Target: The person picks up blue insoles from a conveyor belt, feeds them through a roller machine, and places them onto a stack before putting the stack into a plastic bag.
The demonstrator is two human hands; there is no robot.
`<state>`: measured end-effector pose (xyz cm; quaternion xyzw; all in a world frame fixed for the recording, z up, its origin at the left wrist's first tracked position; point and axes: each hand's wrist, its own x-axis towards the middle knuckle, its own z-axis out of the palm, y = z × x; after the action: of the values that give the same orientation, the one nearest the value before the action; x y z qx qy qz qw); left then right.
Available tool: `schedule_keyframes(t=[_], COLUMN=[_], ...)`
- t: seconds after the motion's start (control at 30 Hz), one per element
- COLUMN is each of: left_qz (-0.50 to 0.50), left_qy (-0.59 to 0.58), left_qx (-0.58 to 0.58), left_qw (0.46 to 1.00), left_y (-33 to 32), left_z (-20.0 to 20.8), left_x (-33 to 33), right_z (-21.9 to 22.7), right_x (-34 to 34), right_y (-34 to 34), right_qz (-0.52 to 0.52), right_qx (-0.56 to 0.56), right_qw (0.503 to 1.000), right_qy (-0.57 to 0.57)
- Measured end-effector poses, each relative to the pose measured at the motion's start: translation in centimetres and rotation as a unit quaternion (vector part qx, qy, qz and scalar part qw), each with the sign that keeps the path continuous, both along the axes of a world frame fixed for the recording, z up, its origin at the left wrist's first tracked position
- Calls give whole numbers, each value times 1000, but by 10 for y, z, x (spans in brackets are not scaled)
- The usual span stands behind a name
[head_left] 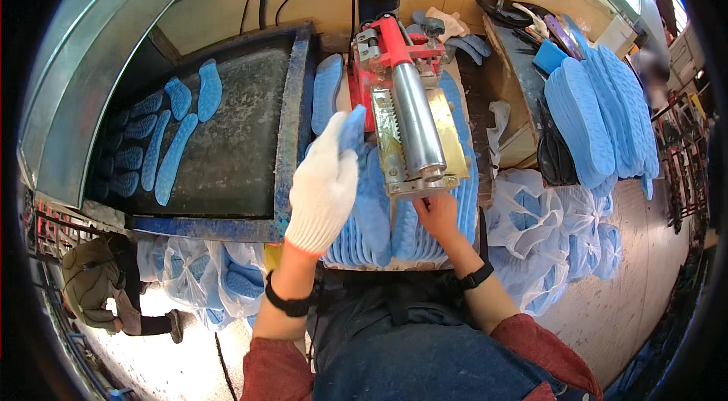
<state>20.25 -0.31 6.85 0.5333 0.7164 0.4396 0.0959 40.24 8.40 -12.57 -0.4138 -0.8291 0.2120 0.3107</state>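
Note:
My left hand [326, 185], in a white knit glove, is closed on a blue shoe insole [353, 128] left of a red machine [393, 45] with a long steel roller [415, 113]. Only part of that insole shows beside the glove. My bare right hand [438, 215] is at the machine's front edge, below the roller's near end. Its fingers are curled, and their tips are partly hidden, so what they hold cannot be made out. Rows of blue insoles [371, 211] stand packed on the bench beneath and in front of the machine. Another insole [327, 90] lies left of the machine.
A dark blue-edged tray [235, 136] on the left carries several blue insoles. On the right, a shelf holds a thick stack of insoles [580, 120]. Plastic bags of blue pieces [523, 219] stand below. A person [95, 280] bends over at the far left.

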Motion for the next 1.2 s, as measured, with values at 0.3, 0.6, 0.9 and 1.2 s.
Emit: schedule_keyframes(t=[0.3,0.6,0.9,1.2], left_qz=[-122,-179,-326,-177], left_qy=[267,319,5,-577], left_qx=[-36,-25,36,31], left_qw=[955,930,945,797], left_y=[40,28,13,-55], left_z=[-8,4,-2,4], left_x=[4,7,-30,-7], right_z=[-1,-3,-1,85], right_x=[-1,0,-3,9], right_y=[-1,1,1,-47], right_qz=[12,27,22,339], right_qx=[5,24,27,-399], right_qw=[1000,999,999,828], right_qy=[1,34,29,199])
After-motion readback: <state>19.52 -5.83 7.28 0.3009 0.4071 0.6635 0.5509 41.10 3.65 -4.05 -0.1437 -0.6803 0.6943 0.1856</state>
